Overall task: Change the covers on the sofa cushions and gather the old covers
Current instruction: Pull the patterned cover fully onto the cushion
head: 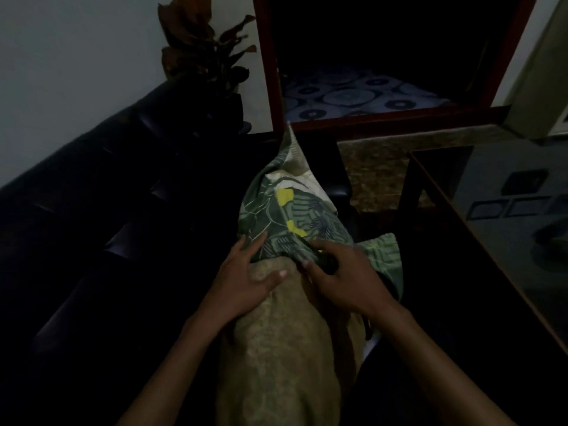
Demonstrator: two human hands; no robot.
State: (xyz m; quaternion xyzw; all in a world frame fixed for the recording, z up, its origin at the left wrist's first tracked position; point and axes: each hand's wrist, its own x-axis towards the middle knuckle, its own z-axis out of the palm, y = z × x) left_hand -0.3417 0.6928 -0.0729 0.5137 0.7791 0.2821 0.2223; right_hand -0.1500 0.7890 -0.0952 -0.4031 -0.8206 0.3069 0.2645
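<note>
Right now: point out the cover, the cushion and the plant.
cover (295,216): head view, patterned green middle.
cushion (276,348): head view, bare tan body near the camera.
plant (203,47): head view, dark leaves by the wall.

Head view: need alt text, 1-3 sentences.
Two hands work a green patterned cover at the far end of a tan cushion: the left hand lies on the cushion with fingers on the cover's edge, and the right hand grips bunched cover fabric. A dark sofa sits left in a dim room.
</note>
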